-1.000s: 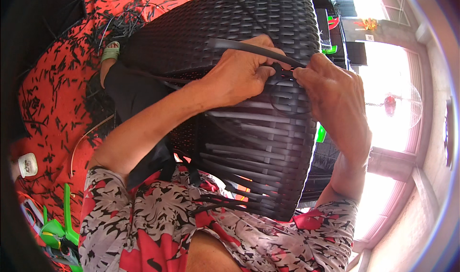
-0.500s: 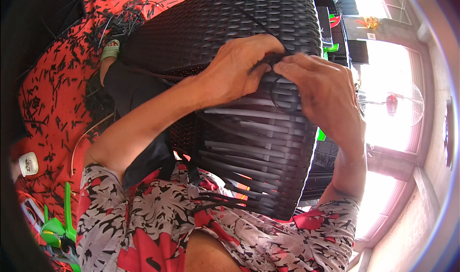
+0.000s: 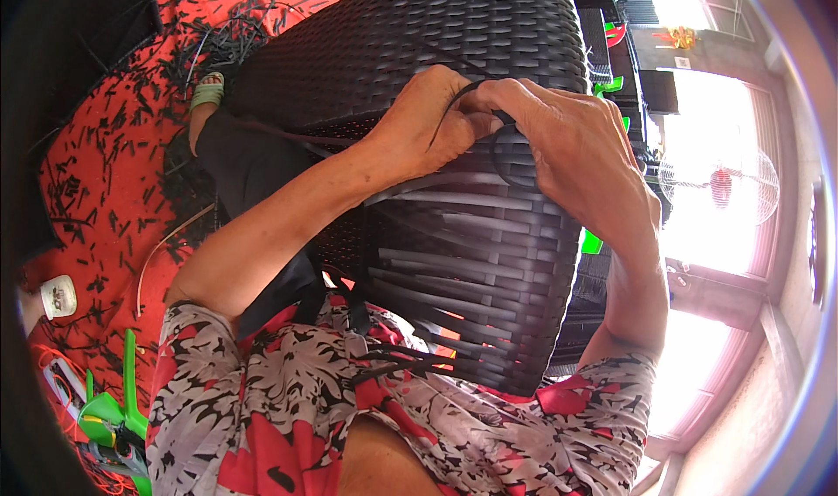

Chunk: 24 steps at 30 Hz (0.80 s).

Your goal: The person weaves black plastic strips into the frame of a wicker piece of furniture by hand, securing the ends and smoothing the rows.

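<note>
A large dark woven wicker piece [image 3: 497, 33] leans across my lap, tightly woven at the top. Nearer to me, flat strips run across its lower part [image 3: 471, 260] with gaps between them. Over its edge my two hands meet. My right hand [image 3: 567, 138] is closed, thumb and forefinger pinching a thin black wicker strip [image 3: 449, 112] that loops up past the left hand. Fingers bent, my left hand [image 3: 436, 116] is closed at the same strip, its fingertips partly covered by the right hand. The strip curls down again below the right hand.
Black strip offcuts lie scattered over the red floor covering [image 3: 105, 190] at left. A green plastic holder with tools [image 3: 109, 417] stands at the lower left, near a white cup [image 3: 58, 297]. A sandaled foot [image 3: 208, 94] shows beyond my left arm. A fan [image 3: 720, 186] stands at right.
My right hand has shifted left over the left hand's fingertips. A strip loop now arches above the left hand. The wicker piece has stayed nearly in place.
</note>
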Each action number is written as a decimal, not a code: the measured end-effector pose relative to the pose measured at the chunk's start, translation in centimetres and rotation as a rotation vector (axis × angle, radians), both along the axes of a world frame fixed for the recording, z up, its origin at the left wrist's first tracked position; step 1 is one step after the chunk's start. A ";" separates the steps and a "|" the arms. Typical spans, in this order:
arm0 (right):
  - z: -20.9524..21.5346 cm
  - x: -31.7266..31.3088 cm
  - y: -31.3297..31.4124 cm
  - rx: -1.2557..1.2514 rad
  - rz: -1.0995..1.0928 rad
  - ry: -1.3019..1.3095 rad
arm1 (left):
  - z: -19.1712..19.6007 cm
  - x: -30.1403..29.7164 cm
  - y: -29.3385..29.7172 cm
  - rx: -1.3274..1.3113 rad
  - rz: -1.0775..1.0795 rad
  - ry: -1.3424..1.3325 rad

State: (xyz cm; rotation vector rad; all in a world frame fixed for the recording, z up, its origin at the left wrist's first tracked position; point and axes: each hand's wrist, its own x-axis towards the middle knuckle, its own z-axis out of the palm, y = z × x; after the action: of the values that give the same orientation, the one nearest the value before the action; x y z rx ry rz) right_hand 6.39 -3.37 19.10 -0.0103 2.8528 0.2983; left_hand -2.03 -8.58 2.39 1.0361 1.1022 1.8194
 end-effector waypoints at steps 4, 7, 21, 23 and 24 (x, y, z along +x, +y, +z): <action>0.5 -0.5 -0.2 0.029 -0.082 -0.070 | 0.8 0.4 -0.1 -0.043 -0.052 -0.178; 0.4 -0.5 0.0 -0.046 -0.082 -0.013 | 0.7 0.2 -0.3 -0.073 -0.099 -0.243; 0.9 -2.0 -0.1 -0.191 -0.070 -0.136 | 0.3 2.8 -0.2 0.094 0.153 -0.444; 0.7 -1.8 0.1 -0.182 -0.039 -0.088 | 0.4 2.9 0.0 0.143 0.170 -0.440; 0.6 -1.8 0.2 -0.177 -0.024 -0.064 | 0.4 2.7 0.1 0.144 0.186 -0.388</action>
State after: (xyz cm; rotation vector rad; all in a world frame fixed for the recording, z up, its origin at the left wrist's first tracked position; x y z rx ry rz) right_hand 4.59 -3.16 19.69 -0.0197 2.8038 0.0392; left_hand 0.72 -8.50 2.75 0.6331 0.8625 2.1615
